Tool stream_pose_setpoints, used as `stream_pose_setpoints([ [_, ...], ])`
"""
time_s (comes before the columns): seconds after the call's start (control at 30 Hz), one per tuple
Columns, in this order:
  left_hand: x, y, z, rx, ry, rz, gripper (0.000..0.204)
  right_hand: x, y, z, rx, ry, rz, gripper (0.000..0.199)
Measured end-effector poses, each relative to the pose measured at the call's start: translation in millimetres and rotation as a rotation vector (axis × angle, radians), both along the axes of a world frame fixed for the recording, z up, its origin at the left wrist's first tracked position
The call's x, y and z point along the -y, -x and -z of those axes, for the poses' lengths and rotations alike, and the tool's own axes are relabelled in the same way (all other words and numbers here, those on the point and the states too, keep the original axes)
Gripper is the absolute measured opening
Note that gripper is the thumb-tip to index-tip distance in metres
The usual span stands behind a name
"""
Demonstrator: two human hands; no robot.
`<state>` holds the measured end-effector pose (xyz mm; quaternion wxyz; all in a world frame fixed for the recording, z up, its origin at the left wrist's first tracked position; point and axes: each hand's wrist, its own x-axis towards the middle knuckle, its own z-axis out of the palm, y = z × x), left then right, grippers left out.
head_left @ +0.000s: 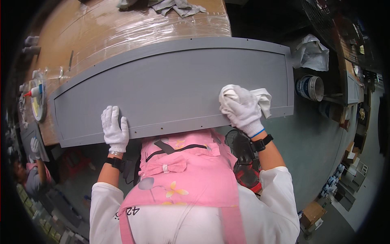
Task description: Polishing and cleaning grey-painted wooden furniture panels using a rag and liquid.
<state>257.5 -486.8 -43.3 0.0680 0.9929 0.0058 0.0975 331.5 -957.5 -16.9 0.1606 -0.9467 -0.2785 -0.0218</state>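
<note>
A long grey framed panel (pixel 170 85), like a cabinet door with a raised border, lies across the table in front of me. My left hand (pixel 114 128), in a white knit glove, rests flat on the panel's near edge, left of the middle, with its fingers stretched out. Toward the right end, my gloved right hand (pixel 243 112) grips a white cloth (pixel 263 99) and presses it on the panel's face. Part of the cloth hangs out beside the hand toward the panel's right border. Small dark holes show along the near border.
Under the panel is a table wrapped in brown board and clear film (pixel 150 30), with grey rags (pixel 178 7) at its far side. A glue bottle (pixel 34 91) stands at left. A bucket (pixel 310 87) and a plastic bag (pixel 312 53) are at right. Another person (pixel 32 175) works far left.
</note>
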Motion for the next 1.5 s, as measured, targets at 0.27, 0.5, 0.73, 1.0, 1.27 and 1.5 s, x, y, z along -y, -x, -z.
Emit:
stream_pose_setpoints([
  [0.27, 2.6, -2.4, -4.3, 0.056, 0.079, -0.001, 0.045, 30.7, -27.5, 15.0, 0.19, 0.342, 0.669, 0.04],
  [0.5, -36.4, 18.1, -4.1, 0.091, 0.369, 0.164, 0.044, -178.0, 33.8, 11.2, 0.074, 0.099, 0.159, 0.045],
  [0.73, -190.1, 76.1, -5.0, 0.16, 0.12, -0.132, 0.046, -448.5, 70.4, 20.8, 0.263, -0.363, -0.205, 0.033],
  [1.0, -301.3, 83.8, 14.9, 0.089, -0.029, -0.117, 0.046, -291.3, 76.1, 13.7, 0.22, 0.033, 0.15, 0.042],
  [1.27, -305.9, 87.0, 24.6, 0.135, -0.068, -0.083, 0.047, -291.3, 85.8, 29.5, 0.252, 0.291, 0.528, 0.041],
  [1.5, -304.1, 86.1, 18.7, 0.09, -0.073, -0.07, 0.046, -530.2, 101.3, 23.4, 0.19, -0.353, -0.315, 0.044],
])
